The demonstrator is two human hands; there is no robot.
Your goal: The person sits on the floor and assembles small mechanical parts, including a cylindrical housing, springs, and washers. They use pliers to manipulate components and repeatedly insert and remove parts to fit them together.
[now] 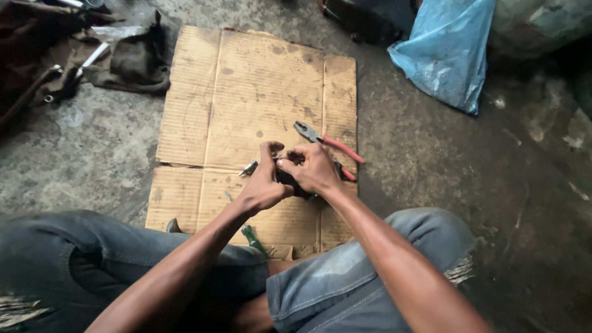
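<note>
Above the flattened brown cardboard sheet (246, 98), left hand (264, 185) and right hand (316, 169) both clench a small dark part (288, 180); best kept low, beside the red-handled pliers (327, 145)

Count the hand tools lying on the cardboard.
2 in plain view: red-handled pliers just beyond the hands, and a green-handled screwdriver under the left forearm. A small metal piece pokes out left of the hands; more may be hidden.

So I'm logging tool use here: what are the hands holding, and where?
Both hands, left and right, close around a small dark part, fingers wrapped over its top and sides. What the part is cannot be told.
</note>
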